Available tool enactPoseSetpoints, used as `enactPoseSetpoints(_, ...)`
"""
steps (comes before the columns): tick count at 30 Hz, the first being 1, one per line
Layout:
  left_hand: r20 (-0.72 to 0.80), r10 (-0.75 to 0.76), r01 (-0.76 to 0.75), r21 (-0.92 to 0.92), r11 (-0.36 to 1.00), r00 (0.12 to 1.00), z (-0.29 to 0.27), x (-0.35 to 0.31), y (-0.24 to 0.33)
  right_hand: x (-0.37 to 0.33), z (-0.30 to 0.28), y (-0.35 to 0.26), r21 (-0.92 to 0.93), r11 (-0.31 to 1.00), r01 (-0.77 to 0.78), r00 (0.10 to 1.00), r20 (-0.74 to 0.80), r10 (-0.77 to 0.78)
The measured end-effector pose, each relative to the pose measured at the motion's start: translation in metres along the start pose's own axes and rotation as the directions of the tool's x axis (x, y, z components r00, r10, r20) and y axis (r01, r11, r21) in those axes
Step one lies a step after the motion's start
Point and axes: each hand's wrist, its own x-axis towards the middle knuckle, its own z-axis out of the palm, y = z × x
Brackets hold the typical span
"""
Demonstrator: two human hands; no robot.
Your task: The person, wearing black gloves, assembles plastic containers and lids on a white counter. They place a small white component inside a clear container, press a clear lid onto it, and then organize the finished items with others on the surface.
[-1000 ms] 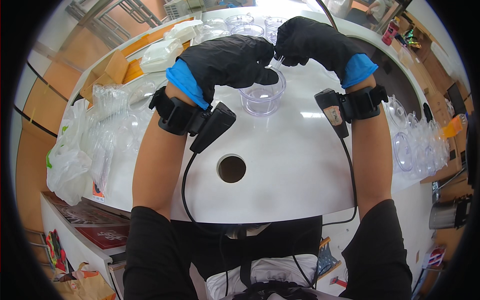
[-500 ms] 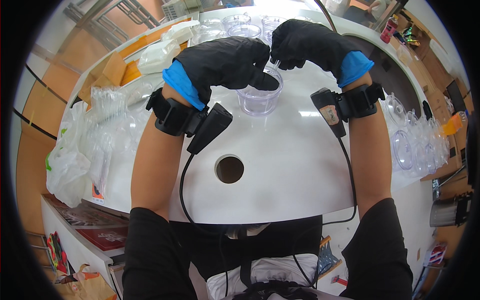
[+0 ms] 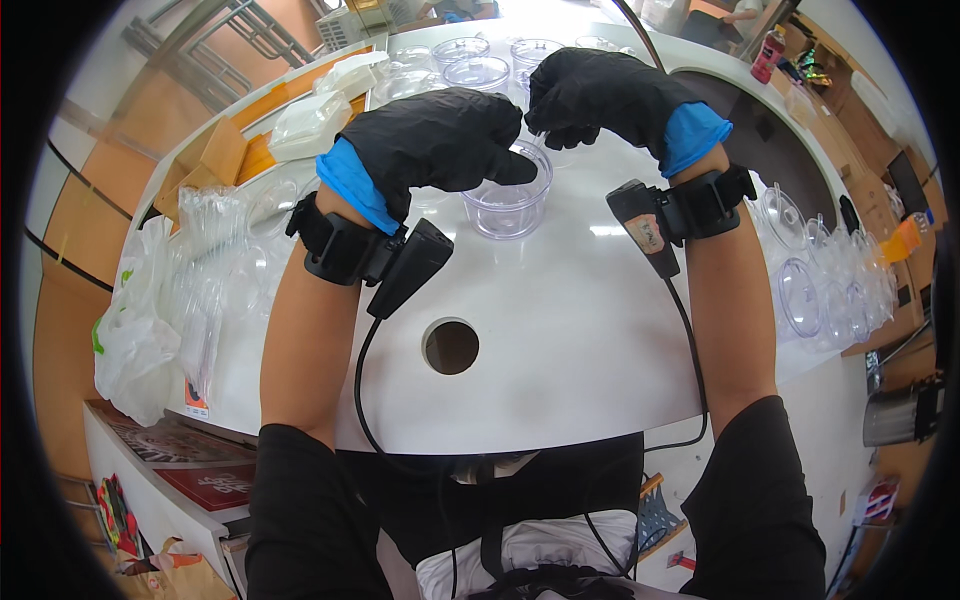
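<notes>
A clear plastic cup (image 3: pixel 507 212) with a wide rim stands upright on the white table in front of my hands. My left hand (image 3: pixel 435 145), black-gloved over a blue cuff, hovers at its far left side. Its thumb lies across the cup's opening, apart from the curled fingers, with nothing visible between them. Beyond the cup to the right, my right hand (image 3: pixel 610 108) wears the same gloves. Its fingers are bent and pressed together, pointing down and left; what they hold, if anything, is hidden.
More clear cups (image 3: pixel 475 72) stand behind my hands. At the left lie clear plastic pieces (image 3: pixel 210 235), a white plastic bag (image 3: pixel 140 320) and a cardboard box (image 3: pixel 213 163). Stacked clear plastic parts (image 3: pixel 830 285) sit at the right. A round hole (image 3: pixel 452 346) pierces the white tabletop (image 3: pixel 560 350).
My hands have drawn slightly left relative to the cup. A small clear piece that showed between them at the cup's far rim no longer shows. The whole view has shifted a little.
</notes>
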Motion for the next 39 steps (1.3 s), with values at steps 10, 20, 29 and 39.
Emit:
enactPoseSetpoints(10, -0.032, -0.093, 0.095, 0.058, 0.994, 0.995, 0.001, -0.007, 0.005, 0.009, 0.010, -0.008, -0.009, 0.980, -0.198, 0.971, 0.131, 0.198)
enactPoseSetpoints(20, 0.084, -0.062, 0.087, -0.336, 0.938, 0.995, -0.004, -0.012, -0.021, 0.013, 0.021, -0.016, -0.284, 0.952, -0.112, 0.981, 0.123, 0.152)
enactPoseSetpoints(29, -0.022, -0.013, 0.008, -0.241, 0.971, 1.000, 0.004, -0.011, -0.029, 0.013, 0.020, -0.017, -0.359, 0.930, -0.080, 0.978, 0.155, 0.143)
enactPoseSetpoints(39, -0.295, 0.250, -0.326, -0.243, 0.914, 0.922, 0.015, -0.007, -0.065, 0.011, 0.030, -0.028, -0.437, 0.898, -0.052, 0.997, 0.034, 0.074)
